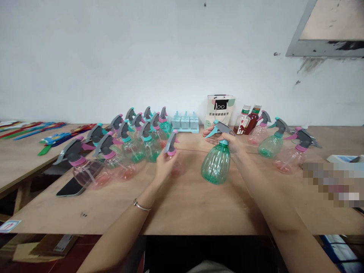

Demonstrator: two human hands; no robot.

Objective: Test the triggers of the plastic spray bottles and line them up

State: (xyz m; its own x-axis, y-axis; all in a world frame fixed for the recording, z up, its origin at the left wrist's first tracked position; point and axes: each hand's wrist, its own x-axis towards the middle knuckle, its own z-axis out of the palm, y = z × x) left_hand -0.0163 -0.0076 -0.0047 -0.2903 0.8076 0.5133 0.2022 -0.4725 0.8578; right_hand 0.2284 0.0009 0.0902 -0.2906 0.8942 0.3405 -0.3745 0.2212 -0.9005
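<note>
My right hand is wrapped round the neck and grey head of a green spray bottle, which tilts a little above the table with its trigger facing left. My left hand closes round the neck of a pink spray bottle; whether its base touches the wood cannot be told. Left of it stand several more spray bottles in pink and green, a pink one being nearest the front. Right of my right hand are a green bottle and two pink ones, the nearer pink bottle leaning.
Behind are a light-blue popsicle mould, a paper bag and two sauce bottles by the wall. A phone lies under the front-left bottles. Colourful flat-packed items cover the left table. A blurred patch hides something at right.
</note>
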